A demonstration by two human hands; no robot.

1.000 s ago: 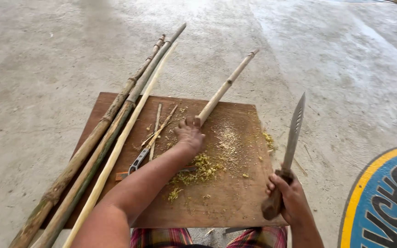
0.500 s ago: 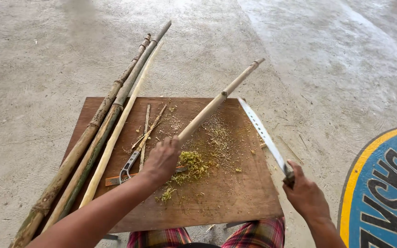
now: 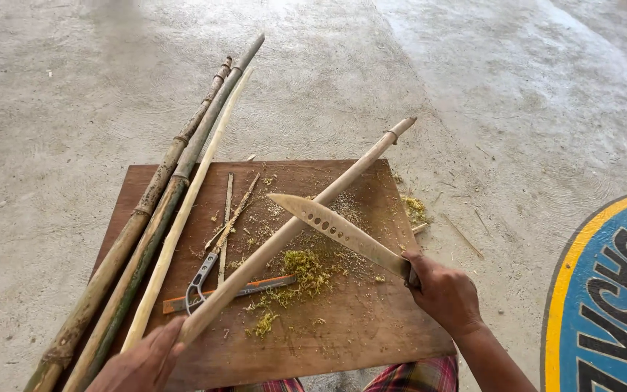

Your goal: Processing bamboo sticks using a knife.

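Observation:
My left hand (image 3: 143, 361) grips the near end of a peeled pale cane stick (image 3: 342, 181) that slants up and to the right over a brown wooden board (image 3: 357, 334). My right hand (image 3: 444, 290) holds the handle of a long knife (image 3: 335, 229) with a row of holes in its blade. The blade lies across the stick near its middle, tip pointing left. Green-yellow shavings (image 3: 302, 265) lie on the board under the stick.
Three long canes (image 3: 175, 181) lie along the board's left edge, two green-brown and one pale. Thin split strips (image 3: 228, 218) and grey-handled pliers with an orange tool (image 3: 215, 290) rest on the board. A blue and yellow round mat (image 3: 611, 305) is at right. Concrete floor all around.
My left hand slid back toward me to the stick's near end. The knife swung down from upright at right and now crosses the stick, blade pointing left.

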